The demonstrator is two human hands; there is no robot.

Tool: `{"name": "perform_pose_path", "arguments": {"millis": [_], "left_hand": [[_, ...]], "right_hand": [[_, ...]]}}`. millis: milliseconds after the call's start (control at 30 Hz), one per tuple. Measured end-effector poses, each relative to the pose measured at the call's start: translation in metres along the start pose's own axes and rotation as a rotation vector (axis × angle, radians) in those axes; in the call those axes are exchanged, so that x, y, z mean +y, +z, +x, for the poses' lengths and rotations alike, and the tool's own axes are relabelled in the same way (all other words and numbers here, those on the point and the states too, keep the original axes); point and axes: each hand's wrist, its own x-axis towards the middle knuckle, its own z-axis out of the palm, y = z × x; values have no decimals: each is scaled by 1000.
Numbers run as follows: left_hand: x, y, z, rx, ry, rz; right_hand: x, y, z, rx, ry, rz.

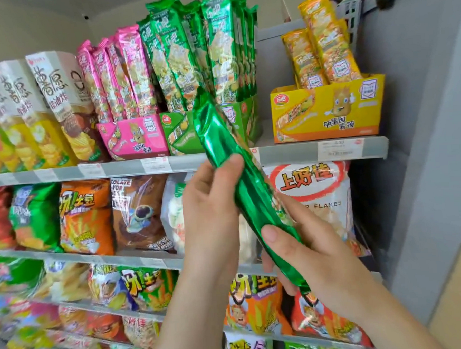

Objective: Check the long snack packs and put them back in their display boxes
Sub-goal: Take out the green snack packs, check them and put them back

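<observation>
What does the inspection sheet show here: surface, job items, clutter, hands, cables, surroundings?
Surface: top shelf, grey, price tags on its front rail, display boxes standing on it.
Job's things: green pack held slanted in front of the shelves; green display box full of upright packs; pink display box also stocked; yellow display box has only a few packs.
Clutter: chip cartons at the shelf's left; snack bags on the lower shelves.
Grippers: left hand holds the pack's middle, thumb on top; right hand grips its lower end.
Cables: nothing seen.
Surroundings: grey panel on the right.
</observation>
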Motion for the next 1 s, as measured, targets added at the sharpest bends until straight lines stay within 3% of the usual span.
{"name": "perform_pose_path", "arguments": {"millis": [167,500,633,700,767,867,1000], "left_hand": [[13,-5,21,106,-31,-200],[8,-7,24,94,-89,-234],[7,-7,30,54,-99,-297],[6,-8,33,46,-131,-339],[4,-8,34,5,-189,-377],[3,-8,34,-63,-191,-323],[2,-4,35,-16,-125,-273]], "right_hand": [[8,1,-16,-14,60,-16],[15,2,-17,47,106,-94],[16,-2,-16,30,134,191],[15,-3,-14,-66,153,434],[16,-3,-13,-126,154,529],[17,-1,-11,-25,151,419],[20,7,-10,130,89,49]]}}
